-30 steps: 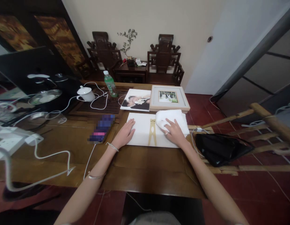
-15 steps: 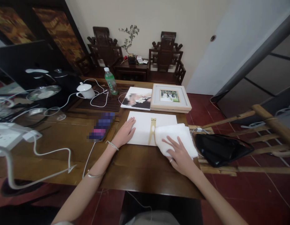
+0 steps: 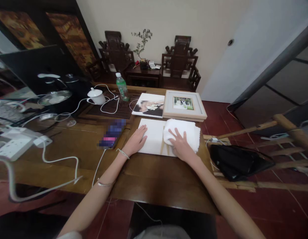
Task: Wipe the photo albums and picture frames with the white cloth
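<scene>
Towel (image 3: 191,131), folded, probably soft, light, best held by folds, under spread, open right hand (image 3: 182,146), atop right part of white, likely stiff panel (image 3: 154,137), laid on wooden table (image 3: 154,181) and best steadied at left edge, under open left hand (image 3: 136,141).

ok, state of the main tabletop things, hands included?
left hand: on white board's left edge
right hand: on white cloth
white cloth: folded, partly over white board
white board: lying flat
green bottle: upright, capped
white cup: lidded
phone: lying flat
framed picture: face up
</scene>
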Motion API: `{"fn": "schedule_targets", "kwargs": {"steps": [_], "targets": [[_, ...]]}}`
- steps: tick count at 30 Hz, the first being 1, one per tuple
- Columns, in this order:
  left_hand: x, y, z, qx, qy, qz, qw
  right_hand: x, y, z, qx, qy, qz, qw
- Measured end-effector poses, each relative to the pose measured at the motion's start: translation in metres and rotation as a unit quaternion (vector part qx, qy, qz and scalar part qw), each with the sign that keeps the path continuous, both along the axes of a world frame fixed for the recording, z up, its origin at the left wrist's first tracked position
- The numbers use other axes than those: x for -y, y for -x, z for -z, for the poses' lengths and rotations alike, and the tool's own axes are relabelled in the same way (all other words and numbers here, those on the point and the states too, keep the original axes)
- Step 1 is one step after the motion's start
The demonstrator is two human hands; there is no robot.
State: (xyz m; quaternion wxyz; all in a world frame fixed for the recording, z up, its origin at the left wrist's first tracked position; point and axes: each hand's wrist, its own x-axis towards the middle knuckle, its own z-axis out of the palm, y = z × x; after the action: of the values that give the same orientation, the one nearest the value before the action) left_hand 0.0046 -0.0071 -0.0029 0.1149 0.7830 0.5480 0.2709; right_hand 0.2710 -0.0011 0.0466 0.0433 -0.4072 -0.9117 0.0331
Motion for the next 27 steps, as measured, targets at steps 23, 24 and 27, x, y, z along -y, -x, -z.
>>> {"fn": "schedule_targets", "kwargs": {"steps": [23,24,27], "targets": [[-0.002,0.001,0.004,-0.007,-0.001,-0.001,1.000,-0.012,0.035,0.002,0.016,-0.013,-0.034,0.999],[-0.002,0.001,0.004,-0.005,-0.002,-0.001,1.000,-0.003,0.034,0.002,0.016,-0.017,-0.038,0.999],[-0.002,0.001,0.004,0.003,-0.004,-0.001,1.000,0.032,0.030,0.002,0.028,0.001,-0.061,0.998]]}}
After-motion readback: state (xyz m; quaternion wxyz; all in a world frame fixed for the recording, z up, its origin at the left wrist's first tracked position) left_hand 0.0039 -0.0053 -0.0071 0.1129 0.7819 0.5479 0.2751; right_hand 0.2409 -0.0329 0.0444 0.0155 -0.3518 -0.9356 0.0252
